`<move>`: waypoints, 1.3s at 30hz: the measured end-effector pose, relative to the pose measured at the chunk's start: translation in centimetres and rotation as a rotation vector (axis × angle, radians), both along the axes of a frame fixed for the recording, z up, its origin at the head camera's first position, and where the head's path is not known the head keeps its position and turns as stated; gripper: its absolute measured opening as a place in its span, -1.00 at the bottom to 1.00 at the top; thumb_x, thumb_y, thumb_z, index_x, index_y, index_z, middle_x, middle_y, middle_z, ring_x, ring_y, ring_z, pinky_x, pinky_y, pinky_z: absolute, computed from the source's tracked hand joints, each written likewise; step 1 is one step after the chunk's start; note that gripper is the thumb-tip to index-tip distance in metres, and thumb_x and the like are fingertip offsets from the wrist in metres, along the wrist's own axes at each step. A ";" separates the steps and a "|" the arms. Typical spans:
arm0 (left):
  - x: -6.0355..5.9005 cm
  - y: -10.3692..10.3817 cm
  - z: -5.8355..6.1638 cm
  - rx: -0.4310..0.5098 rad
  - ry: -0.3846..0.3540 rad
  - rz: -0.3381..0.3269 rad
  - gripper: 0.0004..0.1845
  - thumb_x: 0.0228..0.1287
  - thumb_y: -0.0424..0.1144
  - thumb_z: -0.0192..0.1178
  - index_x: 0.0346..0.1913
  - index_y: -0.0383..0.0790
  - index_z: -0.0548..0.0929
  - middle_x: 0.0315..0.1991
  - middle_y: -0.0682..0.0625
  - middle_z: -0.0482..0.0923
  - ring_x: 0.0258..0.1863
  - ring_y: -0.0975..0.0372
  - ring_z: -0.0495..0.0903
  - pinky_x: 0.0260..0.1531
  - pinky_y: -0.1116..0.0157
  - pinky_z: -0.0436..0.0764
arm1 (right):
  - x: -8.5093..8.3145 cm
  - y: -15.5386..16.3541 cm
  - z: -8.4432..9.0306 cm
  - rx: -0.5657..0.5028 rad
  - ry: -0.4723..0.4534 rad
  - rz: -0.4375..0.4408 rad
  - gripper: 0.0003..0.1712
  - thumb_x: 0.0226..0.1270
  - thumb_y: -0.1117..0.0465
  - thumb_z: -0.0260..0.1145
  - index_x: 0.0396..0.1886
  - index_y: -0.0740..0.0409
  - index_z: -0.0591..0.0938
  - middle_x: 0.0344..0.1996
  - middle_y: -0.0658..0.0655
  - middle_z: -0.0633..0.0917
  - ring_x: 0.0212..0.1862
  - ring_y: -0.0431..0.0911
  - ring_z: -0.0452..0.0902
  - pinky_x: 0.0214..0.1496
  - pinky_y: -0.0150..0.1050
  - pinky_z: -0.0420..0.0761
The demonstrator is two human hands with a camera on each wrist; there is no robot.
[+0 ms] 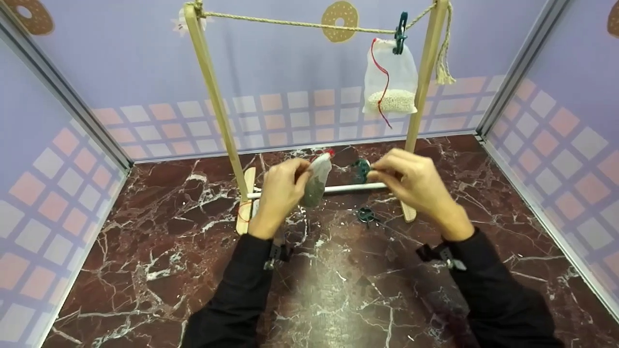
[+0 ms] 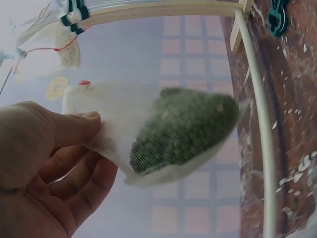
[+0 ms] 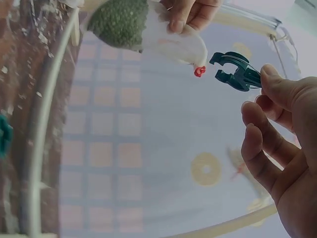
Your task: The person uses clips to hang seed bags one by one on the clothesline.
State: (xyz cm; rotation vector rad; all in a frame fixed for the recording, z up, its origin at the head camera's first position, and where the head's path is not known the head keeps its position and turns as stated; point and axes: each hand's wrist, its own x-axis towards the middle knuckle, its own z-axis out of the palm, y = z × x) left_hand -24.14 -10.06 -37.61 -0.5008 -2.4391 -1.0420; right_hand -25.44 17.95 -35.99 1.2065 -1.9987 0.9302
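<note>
My left hand pinches a white mesh drawstring bag near its top. Small green beans or grains show through the mesh, and a bit of red cord sits at the bag's top corner. To the right, my right hand holds a dark green clothespin by its handle end, between thumb and finger. In the right wrist view the clothespin's mouth faces the bag's top, with a small gap between them. Another dark green clothespin lies on the table below.
A rope runs between two wooden posts joined low down by a white rod. Near the right post, a green clothespin holds a mesh bag of pale grains on the rope. Beneath is a marbled dark red table.
</note>
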 end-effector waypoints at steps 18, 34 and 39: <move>-1.6 0.1 9.3 -0.073 0.134 -0.012 -0.87 0.39 -0.47 0.23 -0.09 -0.45 0.70 -0.14 -0.27 0.73 -0.22 0.03 0.75 -0.19 0.30 0.73 | -2.5 -0.9 12.0 0.114 0.235 -0.061 -0.87 0.33 0.35 0.39 -0.35 0.38 0.68 -0.46 0.19 0.70 -0.58 -0.12 0.50 -0.45 -0.67 0.28; -4.5 0.8 14.1 -0.165 0.259 0.060 -0.87 0.40 -0.36 0.27 -0.13 -0.38 0.75 -0.17 -0.20 0.75 -0.21 0.06 0.74 -0.10 0.25 0.71 | -4.2 -0.4 19.0 0.148 0.348 -0.357 -0.63 0.44 0.04 0.34 -0.29 0.31 0.73 -0.36 0.22 0.75 -0.39 0.04 0.57 -0.30 -0.17 0.44; -4.9 0.8 15.0 -0.159 0.260 0.081 -0.86 0.41 -0.35 0.27 -0.12 -0.36 0.75 -0.15 -0.19 0.75 -0.19 0.08 0.74 -0.10 0.30 0.70 | -4.5 -0.4 19.7 0.190 0.344 -0.375 -0.63 0.46 0.05 0.33 -0.27 0.32 0.73 -0.32 0.20 0.78 -0.31 0.08 0.60 -0.29 -0.05 0.45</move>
